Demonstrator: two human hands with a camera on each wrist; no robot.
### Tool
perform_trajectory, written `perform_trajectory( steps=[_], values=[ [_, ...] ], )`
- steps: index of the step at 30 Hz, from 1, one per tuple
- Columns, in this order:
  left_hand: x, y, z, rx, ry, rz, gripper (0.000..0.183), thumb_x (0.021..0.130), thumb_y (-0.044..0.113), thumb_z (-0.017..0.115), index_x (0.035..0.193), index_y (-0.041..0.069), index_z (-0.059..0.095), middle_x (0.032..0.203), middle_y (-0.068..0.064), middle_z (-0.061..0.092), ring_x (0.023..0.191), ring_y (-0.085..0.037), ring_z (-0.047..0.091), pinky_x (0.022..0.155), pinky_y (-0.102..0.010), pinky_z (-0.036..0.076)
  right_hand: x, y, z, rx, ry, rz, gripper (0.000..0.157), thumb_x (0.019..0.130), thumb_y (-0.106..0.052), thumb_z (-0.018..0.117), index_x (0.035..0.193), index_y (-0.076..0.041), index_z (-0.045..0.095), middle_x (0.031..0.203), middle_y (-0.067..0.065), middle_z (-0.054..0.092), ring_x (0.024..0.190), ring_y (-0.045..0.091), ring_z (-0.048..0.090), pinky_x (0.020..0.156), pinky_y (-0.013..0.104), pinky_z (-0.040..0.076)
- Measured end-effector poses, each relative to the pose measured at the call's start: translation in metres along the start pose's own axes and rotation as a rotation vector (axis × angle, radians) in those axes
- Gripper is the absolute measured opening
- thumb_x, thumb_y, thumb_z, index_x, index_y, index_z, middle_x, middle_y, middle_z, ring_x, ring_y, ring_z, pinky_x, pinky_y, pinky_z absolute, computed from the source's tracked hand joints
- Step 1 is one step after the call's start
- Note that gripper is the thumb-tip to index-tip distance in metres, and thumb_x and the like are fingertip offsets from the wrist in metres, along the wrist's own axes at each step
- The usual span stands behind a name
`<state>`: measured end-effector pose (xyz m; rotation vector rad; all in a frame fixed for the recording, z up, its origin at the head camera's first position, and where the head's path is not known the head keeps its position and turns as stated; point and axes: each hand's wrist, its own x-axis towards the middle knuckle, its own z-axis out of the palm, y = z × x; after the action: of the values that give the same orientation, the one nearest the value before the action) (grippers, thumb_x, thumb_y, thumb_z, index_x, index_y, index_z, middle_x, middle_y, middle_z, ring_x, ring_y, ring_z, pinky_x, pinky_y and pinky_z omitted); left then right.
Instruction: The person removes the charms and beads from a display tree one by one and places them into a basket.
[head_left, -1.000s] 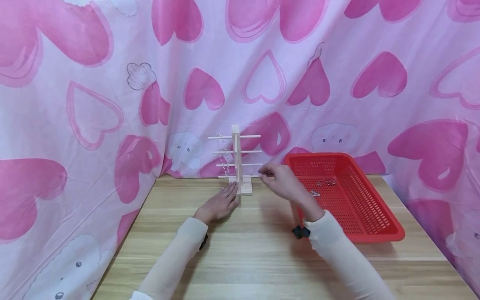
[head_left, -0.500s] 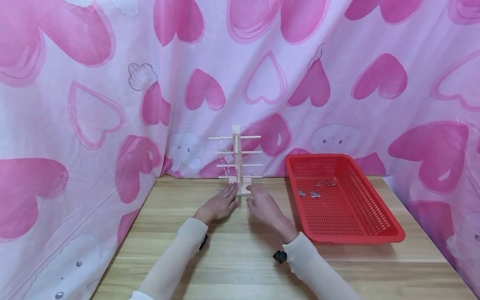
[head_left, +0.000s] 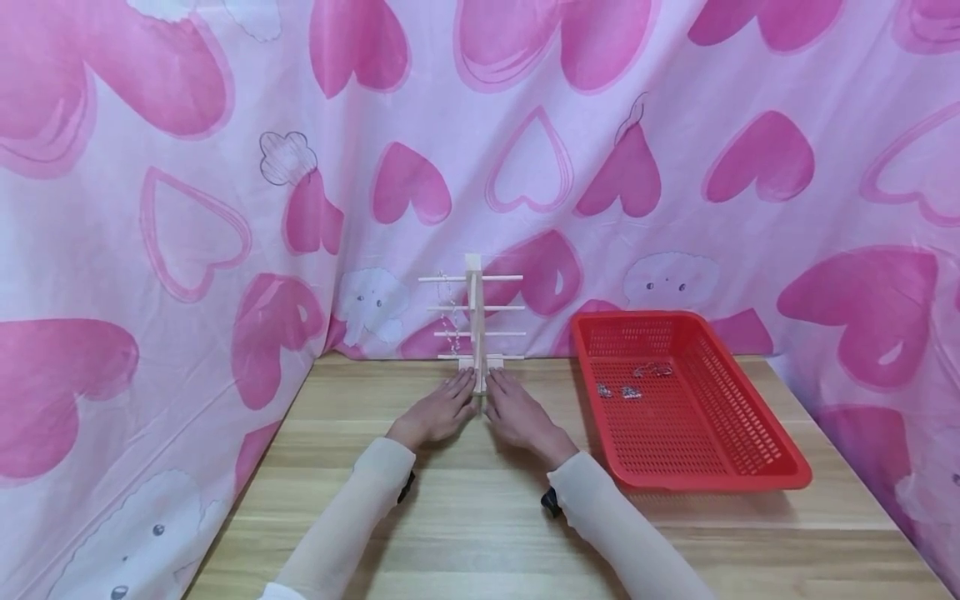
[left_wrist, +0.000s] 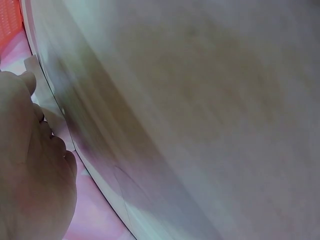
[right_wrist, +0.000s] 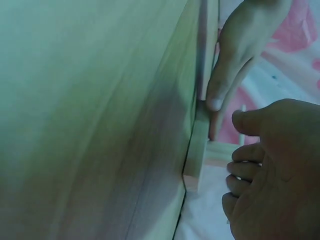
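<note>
A pale wooden rack (head_left: 478, 321) with several thin pegs to each side stands at the back of the table. A beaded strand (head_left: 453, 321) hangs on its left side from the top peg. My left hand (head_left: 437, 412) rests at the left of the base, fingers stretched forward. On the other side lies my right hand (head_left: 519, 414), its fingers also extended against the base. The right wrist view shows the right hand (right_wrist: 282, 165) beside the wooden base (right_wrist: 196, 150), with the left hand (right_wrist: 242, 45) touching it. The left hand's palm (left_wrist: 35, 170) appears in the left wrist view.
To the right stands a red perforated basket (head_left: 708, 481) holding several small silvery trinkets (head_left: 632, 392). The wooden table (head_left: 465, 533) extends in front of the rack. A pink heart-patterned cloth (head_left: 525, 158) hangs close behind and at the left.
My right hand has come left and down from beside the lowest right peg, by the basket, to the rack's base, and its curled fingers have straightened. The left hand has stayed in place.
</note>
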<state>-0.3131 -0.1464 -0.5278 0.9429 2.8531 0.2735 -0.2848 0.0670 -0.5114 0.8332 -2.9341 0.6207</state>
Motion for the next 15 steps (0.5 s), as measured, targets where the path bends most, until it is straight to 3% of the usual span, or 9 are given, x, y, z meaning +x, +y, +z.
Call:
perform_trajectory(
  steps=[6,15],
  values=[
    [0.001,0.001,0.001,-0.002,-0.011,-0.001,0.066,0.118,0.037,0.031,0.169,-0.002,0.014,0.179,-0.018,0.01,0.167,-0.037,0.012,0.136,-0.052,0.019,0.008,0.01,0.006,-0.075,-0.03,-0.064,0.071,0.111,-0.028,0.055,0.164,0.01,0.026,0.174,0.028,0.024,0.163,0.044,0.024,0.135,0.055,0.024],
    [0.0,-0.003,0.002,0.01,-0.005,0.001,0.066,0.117,0.037,0.031,0.169,-0.001,0.015,0.179,-0.018,0.011,0.167,-0.036,0.013,0.137,-0.049,0.02,0.009,0.023,0.01,-0.092,-0.146,-0.015,0.076,0.114,-0.043,0.045,0.168,0.004,0.02,0.178,0.022,0.016,0.166,0.039,0.016,0.137,0.049,0.018]
  ],
)
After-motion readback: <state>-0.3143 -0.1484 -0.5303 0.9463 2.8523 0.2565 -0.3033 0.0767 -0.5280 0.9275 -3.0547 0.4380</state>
